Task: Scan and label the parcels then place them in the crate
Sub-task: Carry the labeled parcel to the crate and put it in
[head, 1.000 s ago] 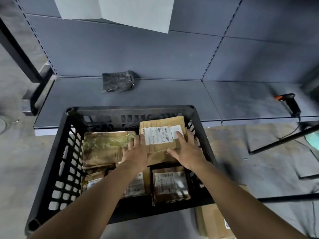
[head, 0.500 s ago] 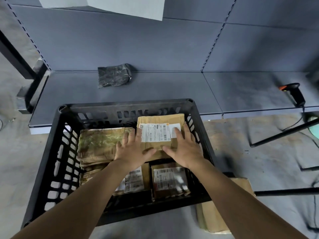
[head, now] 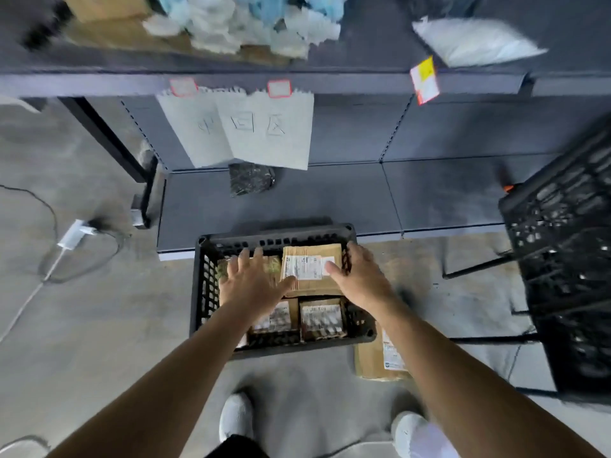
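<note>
Cardboard parcel (head: 312, 271), flat, rectangular, white-labelled, lies inside black lattice plastic crate (head: 274, 233); left hand (head: 253, 285) and right hand (head: 362, 280), fingers spread, apparently touch its sides (motion blur).

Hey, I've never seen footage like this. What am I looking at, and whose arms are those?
No machine here: a person wears a head camera, so you look down along their own arms. A black crate stands on the floor before a grey shelf, holding brown parcels. The right hand rests flat on the labelled cardboard parcel at the crate's far right; the left hand, fingers spread, is over the neighbouring parcel. Neither hand grips anything. A loose parcel lies on the floor beside the crate, and a second black crate sits at the right.
</note>
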`<state>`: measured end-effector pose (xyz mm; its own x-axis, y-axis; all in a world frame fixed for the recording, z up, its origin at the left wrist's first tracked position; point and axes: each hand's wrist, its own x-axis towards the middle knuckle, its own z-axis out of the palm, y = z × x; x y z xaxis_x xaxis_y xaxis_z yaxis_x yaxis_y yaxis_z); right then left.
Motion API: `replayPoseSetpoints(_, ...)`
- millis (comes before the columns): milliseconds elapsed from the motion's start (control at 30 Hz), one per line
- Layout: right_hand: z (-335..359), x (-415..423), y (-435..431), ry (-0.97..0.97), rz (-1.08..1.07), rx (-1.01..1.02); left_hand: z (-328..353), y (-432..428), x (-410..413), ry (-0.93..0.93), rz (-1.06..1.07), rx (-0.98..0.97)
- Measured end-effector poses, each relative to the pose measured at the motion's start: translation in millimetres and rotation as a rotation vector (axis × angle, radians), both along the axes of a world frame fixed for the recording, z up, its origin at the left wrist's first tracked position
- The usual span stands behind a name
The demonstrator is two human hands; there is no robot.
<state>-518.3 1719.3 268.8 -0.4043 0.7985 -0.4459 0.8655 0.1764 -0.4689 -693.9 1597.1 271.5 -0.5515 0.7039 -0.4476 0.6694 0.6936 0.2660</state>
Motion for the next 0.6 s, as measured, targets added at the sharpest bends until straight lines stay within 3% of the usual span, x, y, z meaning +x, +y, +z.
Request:
replayPoseSetpoints(300,256,53,-67,0.018,0.131,0.032,264,-64,79,0.116,-0.011,0.105)
replayPoseSetpoints(600,377,56,-117,0.113,0.243,0.091,389,-121,89,0.197,0.097,0.137)
